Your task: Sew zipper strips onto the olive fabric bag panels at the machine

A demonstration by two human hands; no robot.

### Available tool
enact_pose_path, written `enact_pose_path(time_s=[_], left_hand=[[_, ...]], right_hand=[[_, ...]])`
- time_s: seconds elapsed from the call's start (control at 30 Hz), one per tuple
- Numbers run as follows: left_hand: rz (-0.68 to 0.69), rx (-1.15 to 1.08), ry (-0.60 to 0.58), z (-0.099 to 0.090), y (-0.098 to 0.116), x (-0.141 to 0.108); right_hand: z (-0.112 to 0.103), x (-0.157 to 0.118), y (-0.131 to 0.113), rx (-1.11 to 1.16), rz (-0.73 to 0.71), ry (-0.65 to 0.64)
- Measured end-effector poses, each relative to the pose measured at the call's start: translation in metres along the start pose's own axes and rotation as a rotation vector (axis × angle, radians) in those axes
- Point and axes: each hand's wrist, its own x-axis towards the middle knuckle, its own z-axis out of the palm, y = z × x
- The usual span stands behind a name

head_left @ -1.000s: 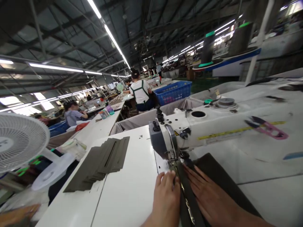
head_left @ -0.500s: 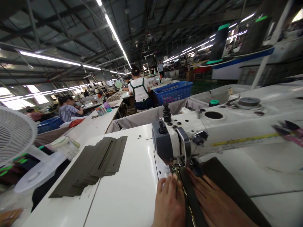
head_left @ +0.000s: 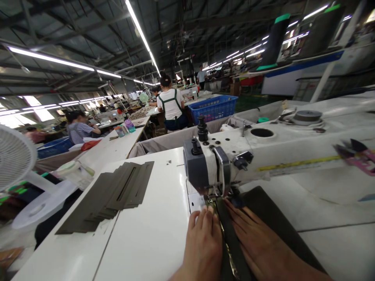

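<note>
A zipper [head_left: 227, 245] with gold-coloured teeth runs under the needle area of a white and grey sewing machine [head_left: 197, 168], along a dark olive fabric piece [head_left: 278, 218]. My left hand [head_left: 203, 240] is closed, its bent fingers together at the zipper's left edge, just in front of the presser foot. Flat on the fabric to the right of the zipper lies my right hand [head_left: 258, 236], fingers stretched toward the foot. The needle tip and the fabric under my hands are hidden.
Overlapping olive fabric pieces [head_left: 109, 195], some with slots, lie on the white table at left. A white fan [head_left: 17, 160] stands beyond the left edge. Pink-handled cutters [head_left: 359, 158] rest on the machine arm. A blue basket [head_left: 212, 109] and co-workers are farther back.
The whole view has shifted slightly, so the machine, table and hands appear a little higher and further left. Both hands keep nearly the same place by the presser foot.
</note>
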Motion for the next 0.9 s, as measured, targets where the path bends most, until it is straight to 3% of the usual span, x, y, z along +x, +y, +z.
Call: enact_pose_path(time_s=[0.13, 0.4, 0.57, 0.67, 0.8, 0.9], left_hand=[[0.003, 0.009, 0.012, 0.000, 0.001, 0.003], [0.013, -0.007, -0.018, 0.002, -0.004, 0.007], [-0.055, -0.085, -0.118, -0.001, -0.005, 0.011], [-0.071, -0.106, -0.102, 0.002, -0.007, 0.014], [-0.147, -0.140, -0.107, 0.005, -0.011, 0.015], [-0.167, -0.174, -0.127, 0.000, -0.013, 0.013]], right_hand=[[0.001, -0.001, -0.002, -0.027, 0.022, -0.020], [0.005, 0.002, -0.001, -0.043, 0.012, 0.073], [0.013, 0.002, 0.003, 0.007, 0.040, 0.018], [0.014, 0.007, 0.010, 0.038, 0.045, 0.007], [-0.005, 0.012, 0.011, 0.069, 0.040, 0.017], [-0.026, 0.005, -0.003, 0.094, -0.028, 0.097]])
